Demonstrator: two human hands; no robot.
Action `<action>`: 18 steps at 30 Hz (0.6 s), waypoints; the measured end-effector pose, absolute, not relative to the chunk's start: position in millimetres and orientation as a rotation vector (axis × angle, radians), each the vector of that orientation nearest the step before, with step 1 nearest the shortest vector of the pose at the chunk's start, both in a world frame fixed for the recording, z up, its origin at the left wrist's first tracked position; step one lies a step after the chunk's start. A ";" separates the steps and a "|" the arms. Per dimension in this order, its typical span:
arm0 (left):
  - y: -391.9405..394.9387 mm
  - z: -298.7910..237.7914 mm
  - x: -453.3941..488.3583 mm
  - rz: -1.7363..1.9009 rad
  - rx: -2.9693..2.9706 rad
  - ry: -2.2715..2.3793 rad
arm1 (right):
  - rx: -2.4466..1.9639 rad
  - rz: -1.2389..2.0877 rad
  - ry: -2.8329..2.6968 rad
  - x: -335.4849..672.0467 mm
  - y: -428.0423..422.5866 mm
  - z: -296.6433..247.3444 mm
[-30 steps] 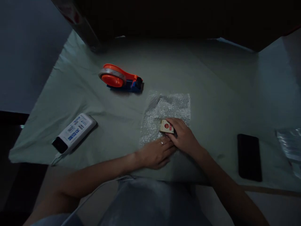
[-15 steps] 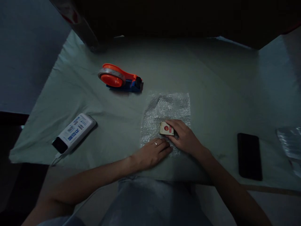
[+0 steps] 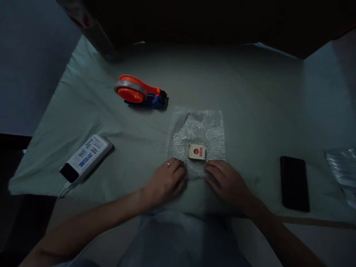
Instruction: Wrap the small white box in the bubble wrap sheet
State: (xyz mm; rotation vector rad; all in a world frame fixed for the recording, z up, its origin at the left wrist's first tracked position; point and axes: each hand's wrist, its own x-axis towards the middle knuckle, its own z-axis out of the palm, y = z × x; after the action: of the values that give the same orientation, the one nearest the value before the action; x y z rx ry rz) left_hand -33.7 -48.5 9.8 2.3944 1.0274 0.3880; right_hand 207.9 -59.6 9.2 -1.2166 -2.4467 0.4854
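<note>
A small cream box with a red round mark (image 3: 197, 152) lies free on a sheet of bubble wrap (image 3: 198, 129) spread on the pale green cloth. My left hand (image 3: 166, 180), with a ring on one finger, rests at the sheet's near left corner, fingers curled onto its edge. My right hand (image 3: 226, 181) rests at the near right corner, fingers bent down on the edge. Whether either hand pinches the wrap is not clear in the dim light. Neither hand touches the box.
An orange and blue tape dispenser (image 3: 139, 92) sits at the back left. A white device with blue print (image 3: 85, 158) lies at the left. A black phone (image 3: 294, 183) lies at the right, with a shiny plastic bag (image 3: 341, 168) beyond it. Dark bulk looms behind.
My right hand has let go of the small box and drawn back to the sheet's near right corner. My left hand has slid left to the near left corner.
</note>
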 end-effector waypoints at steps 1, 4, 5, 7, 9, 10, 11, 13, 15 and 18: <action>-46.0 13.4 -34.8 0.406 2.383 1.031 | -1.230 0.505 -2.423 208.9 -58.9 9.5; -38.1 23.0 -35.3 0.465 2.340 1.070 | -1.245 0.633 -2.375 210.8 -54.9 16.6; -35.6 25.2 -35.0 0.485 2.324 1.086 | -1.251 0.653 -2.374 210.8 -53.4 19.5; -30.6 27.2 -34.1 0.533 2.291 1.115 | -1.265 0.640 -2.355 210.3 -50.2 23.1; -25.2 26.1 -33.2 0.593 2.243 1.139 | -1.285 0.647 -2.268 209.6 -45.3 22.6; -22.0 24.7 -32.8 0.624 2.208 1.150 | -1.296 0.680 -2.201 209.2 -42.0 21.1; -18.4 22.9 -32.3 0.656 2.165 1.160 | -1.308 0.727 -2.131 208.9 -38.0 19.1; -10.1 18.4 -31.1 0.698 2.062 1.173 | -1.350 0.831 -2.004 208.0 -29.0 14.6; -1.0 13.0 -29.3 0.703 1.938 1.161 | -1.414 0.914 -1.908 207.1 -20.2 10.3; 9.9 4.2 -25.9 0.687 1.702 1.121 | -1.511 0.992 -1.813 206.2 -10.4 5.4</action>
State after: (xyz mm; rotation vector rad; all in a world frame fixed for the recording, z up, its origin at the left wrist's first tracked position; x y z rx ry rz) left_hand -25.9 9.9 4.2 1.7016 1.1210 0.6867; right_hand 206.2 -10.4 5.4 -1.5107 -1.8132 0.9921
